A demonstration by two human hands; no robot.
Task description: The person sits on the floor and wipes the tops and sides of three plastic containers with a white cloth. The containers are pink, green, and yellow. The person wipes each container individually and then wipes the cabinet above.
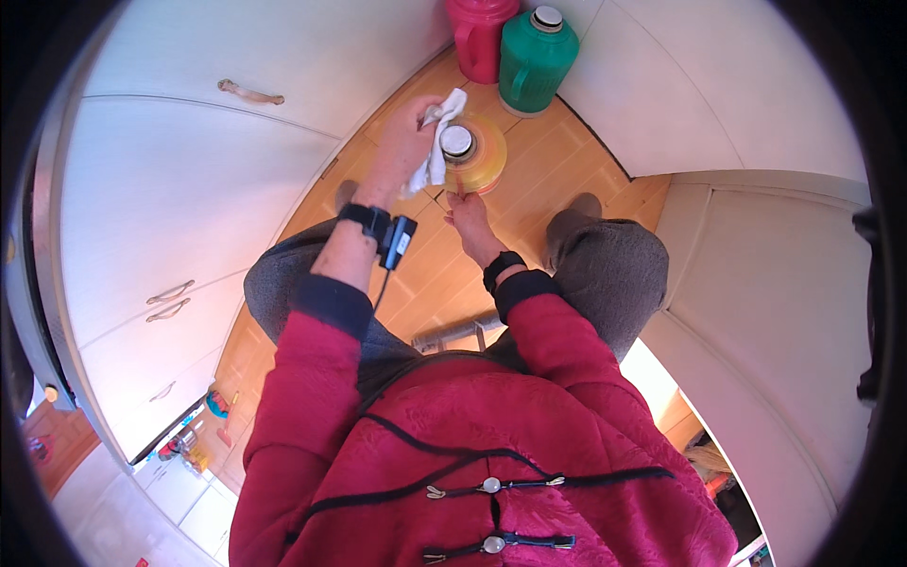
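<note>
On the wood-look floor between my feet stands a yellow and orange thermos flask, seen from above, with a whitish stopper in its neck. My left hand is closed around a crumpled white cloth, which lies against the flask's left side by the neck. Just nearer to me, my right hand reaches to the flask's near edge. Its index finger is stretched out along that edge, and the other fingers are partly hidden. A black band with a small cabled device circles my left wrist.
A green thermos flask and a pink one stand beyond, in the corner. White cabinets line the left, and pale panels close in the right. A grey tubular piece lies beneath me.
</note>
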